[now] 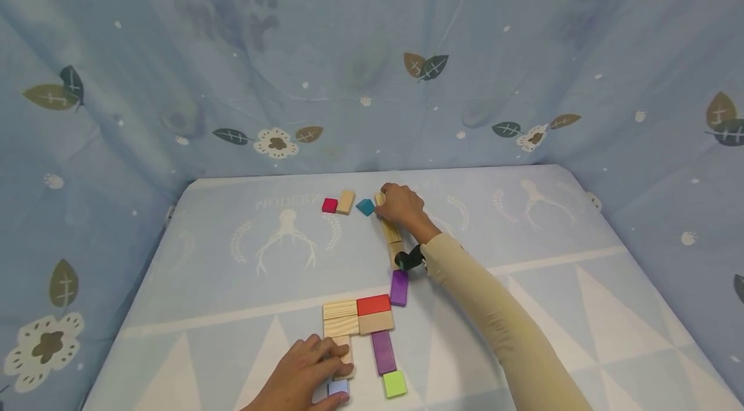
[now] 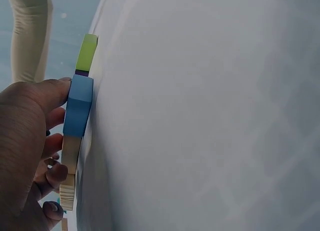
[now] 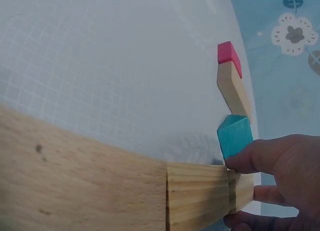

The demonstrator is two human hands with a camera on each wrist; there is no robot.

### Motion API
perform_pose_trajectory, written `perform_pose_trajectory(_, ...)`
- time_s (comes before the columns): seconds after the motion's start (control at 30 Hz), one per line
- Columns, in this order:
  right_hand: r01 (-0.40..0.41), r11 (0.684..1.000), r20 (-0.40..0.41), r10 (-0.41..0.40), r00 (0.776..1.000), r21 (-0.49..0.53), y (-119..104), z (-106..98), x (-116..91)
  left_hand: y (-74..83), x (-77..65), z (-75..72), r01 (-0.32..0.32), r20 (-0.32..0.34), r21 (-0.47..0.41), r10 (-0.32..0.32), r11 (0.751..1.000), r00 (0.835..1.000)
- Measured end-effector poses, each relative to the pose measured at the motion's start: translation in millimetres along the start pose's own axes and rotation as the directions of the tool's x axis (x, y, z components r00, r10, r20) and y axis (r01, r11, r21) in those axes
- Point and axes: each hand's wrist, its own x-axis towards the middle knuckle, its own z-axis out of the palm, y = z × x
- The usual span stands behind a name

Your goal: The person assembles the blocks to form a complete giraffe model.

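Note:
At the far end of a line of wooden blocks (image 1: 391, 231), my right hand (image 1: 402, 204) pinches the last wooden block (image 3: 244, 187), thumb on one side and fingers on the other. A teal block (image 3: 235, 136) lies right beside that thumb. My left hand (image 1: 305, 372) rests at the near end, its fingers over a pale wooden block (image 2: 71, 155) and its thumb against a blue block (image 2: 78, 105). Ahead of it lie a red block (image 1: 374, 305) and several wooden blocks (image 1: 340, 326), set side by side. One purple block (image 1: 399, 288) touches their far right corner.
Another purple block (image 1: 383, 353) and a lime green block (image 1: 395, 384) run toward me on the right. Near the back edge lie a crimson block (image 1: 329, 205) and a wooden block (image 1: 345, 202). Blue patterned cloth (image 1: 360, 75) hangs behind the table and at both sides.

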Motion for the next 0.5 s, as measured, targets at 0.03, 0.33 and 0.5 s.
perform_pose_trajectory(0.03, -0.002, 1.000, 0.007, 0.002, 1.000, -0.002, 0.2, -0.3, -0.2, 0.2, 0.2, 0.0, 0.001, 0.002, -0.002, -0.001, 1.000, 1.000)
perform_pose_trajectory(0.33, 0.008, 1.000, 0.033, -0.008, 0.999, -0.002, 0.6, -3.3, -3.3, 0.7, 0.4, -1.3, 0.033, 0.032, -0.018, -0.033, 0.999, 0.999)
perform_pose_trajectory(0.5, -0.006, 1.000, 0.054, 0.006, 0.999, -0.005, 0.2, -3.9, -4.7, 1.1, 1.1, -1.7, 0.067, 0.071, -0.019, -0.065, 0.998, 0.995)
